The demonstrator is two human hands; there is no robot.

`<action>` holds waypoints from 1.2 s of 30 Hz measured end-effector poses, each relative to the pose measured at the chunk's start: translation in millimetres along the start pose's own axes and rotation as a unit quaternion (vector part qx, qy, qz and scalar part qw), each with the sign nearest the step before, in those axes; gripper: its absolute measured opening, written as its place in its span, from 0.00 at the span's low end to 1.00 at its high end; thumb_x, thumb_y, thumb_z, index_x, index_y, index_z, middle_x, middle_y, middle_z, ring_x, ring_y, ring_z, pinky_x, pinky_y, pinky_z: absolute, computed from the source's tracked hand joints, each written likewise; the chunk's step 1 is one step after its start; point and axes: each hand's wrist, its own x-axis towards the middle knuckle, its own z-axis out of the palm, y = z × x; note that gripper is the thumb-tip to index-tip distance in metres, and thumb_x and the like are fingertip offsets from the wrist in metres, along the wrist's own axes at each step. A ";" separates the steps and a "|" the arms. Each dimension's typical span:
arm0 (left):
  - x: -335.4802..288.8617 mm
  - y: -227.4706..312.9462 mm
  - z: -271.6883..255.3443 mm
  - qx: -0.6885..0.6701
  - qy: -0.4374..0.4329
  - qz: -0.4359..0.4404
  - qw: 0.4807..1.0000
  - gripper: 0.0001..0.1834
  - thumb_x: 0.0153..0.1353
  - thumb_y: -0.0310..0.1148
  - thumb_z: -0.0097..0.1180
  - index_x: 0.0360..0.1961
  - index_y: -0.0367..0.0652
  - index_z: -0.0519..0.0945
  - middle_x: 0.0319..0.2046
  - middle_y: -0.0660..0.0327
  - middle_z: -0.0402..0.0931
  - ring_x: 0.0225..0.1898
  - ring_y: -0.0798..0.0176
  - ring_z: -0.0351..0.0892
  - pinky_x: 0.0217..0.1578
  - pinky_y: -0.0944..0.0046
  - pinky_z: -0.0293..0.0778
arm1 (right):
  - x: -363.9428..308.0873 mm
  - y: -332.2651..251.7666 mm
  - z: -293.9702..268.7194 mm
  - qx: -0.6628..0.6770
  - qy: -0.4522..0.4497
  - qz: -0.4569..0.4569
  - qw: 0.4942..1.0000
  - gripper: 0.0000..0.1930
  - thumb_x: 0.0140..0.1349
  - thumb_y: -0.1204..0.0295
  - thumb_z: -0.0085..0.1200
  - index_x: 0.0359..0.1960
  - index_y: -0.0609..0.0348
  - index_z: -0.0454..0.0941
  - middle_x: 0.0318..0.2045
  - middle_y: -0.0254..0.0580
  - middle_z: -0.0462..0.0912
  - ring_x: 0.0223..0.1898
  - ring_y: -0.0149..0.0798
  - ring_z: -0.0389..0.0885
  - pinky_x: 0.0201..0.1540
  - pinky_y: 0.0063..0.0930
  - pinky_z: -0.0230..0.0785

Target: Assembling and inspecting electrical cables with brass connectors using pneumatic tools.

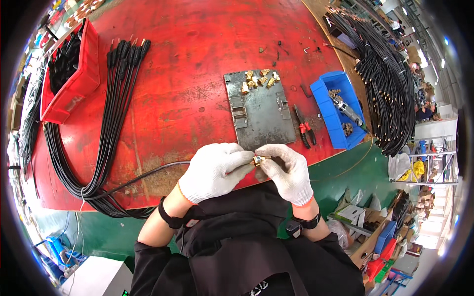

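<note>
Both my hands wear white knit gloves and meet fingertip to fingertip at the table's front edge. A black cable runs in from the left and disappears under my left hand, whose closed fingers appear to grip its end. My right hand pinches a small brass fitting between thumb and fingers, right at the left fingertips. Whether the cable end sits inside the fitting is hidden by the gloves. Just beyond lies a dark metal plate with raised brackets and several loose brass fittings along its far edge.
Red-handled pliers lie right of the plate, beside a blue bin holding a metal tool and small parts. At left, a bundle of black cables lies near a red bin. More cables are heaped at far right on the red table.
</note>
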 end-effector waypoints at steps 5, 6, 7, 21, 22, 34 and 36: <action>-10.6 -18.7 -5.2 -0.035 0.017 -0.049 0.998 0.15 0.56 0.25 0.75 0.45 0.44 0.89 0.33 0.57 0.86 0.33 0.53 0.87 0.35 0.57 0.81 | 13.0 13.4 -6.1 -0.135 0.012 -0.102 0.985 0.10 0.71 0.81 0.61 0.52 0.62 0.85 0.43 0.38 0.87 0.37 0.28 0.88 0.39 0.23 0.79; -12.4 -21.4 -5.3 -0.031 0.018 -0.047 0.998 0.15 0.56 0.24 0.75 0.45 0.44 0.89 0.33 0.57 0.86 0.33 0.53 0.87 0.35 0.58 0.81 | 16.1 16.3 -4.8 -0.155 0.000 -0.133 0.979 0.10 0.71 0.82 0.61 0.52 0.62 0.85 0.43 0.38 0.87 0.37 0.28 0.88 0.39 0.23 0.78; -11.4 -22.8 -4.3 -0.031 0.018 -0.047 0.998 0.15 0.56 0.24 0.75 0.45 0.44 0.89 0.33 0.57 0.86 0.33 0.53 0.87 0.35 0.58 0.81 | 18.7 19.8 -3.3 -0.174 -0.011 -0.163 0.971 0.10 0.71 0.82 0.61 0.52 0.62 0.85 0.43 0.39 0.87 0.37 0.28 0.87 0.39 0.23 0.78; 22.4 -73.1 -2.4 0.120 0.012 -0.120 0.986 0.06 0.64 0.31 0.66 0.41 0.45 0.89 0.35 0.55 0.84 0.39 0.47 0.86 0.40 0.53 0.81 | 62.3 64.0 -10.5 -0.174 0.123 -0.154 0.965 0.24 0.71 0.76 0.64 0.67 0.62 0.74 0.54 0.50 0.85 0.47 0.38 0.89 0.50 0.31 0.82; 24.7 -83.0 -3.6 0.140 0.016 -0.126 0.982 0.06 0.65 0.32 0.66 0.41 0.45 0.89 0.35 0.55 0.84 0.39 0.47 0.86 0.41 0.52 0.81 | 60.5 62.1 -14.9 -0.144 0.135 -0.132 0.971 0.23 0.72 0.76 0.63 0.67 0.63 0.74 0.55 0.50 0.85 0.50 0.39 0.88 0.53 0.32 0.81; 42.5 -123.8 11.0 0.177 -0.046 -0.121 0.976 0.07 0.66 0.37 0.62 0.37 0.46 0.87 0.36 0.53 0.83 0.41 0.42 0.85 0.41 0.46 0.81 | 37.8 78.9 -222.6 0.108 0.568 -0.223 0.785 0.18 0.75 0.75 0.59 0.64 0.60 0.77 0.51 0.40 0.82 0.50 0.35 0.84 0.54 0.32 0.83; 38.7 -130.5 10.5 0.165 -0.052 -0.131 0.976 0.07 0.65 0.35 0.64 0.38 0.45 0.87 0.37 0.53 0.84 0.42 0.43 0.86 0.41 0.48 0.81 | 40.8 89.7 -285.4 0.279 0.537 -0.165 0.779 0.16 0.73 0.71 0.62 0.59 0.60 0.79 0.50 0.42 0.82 0.49 0.38 0.84 0.53 0.32 0.84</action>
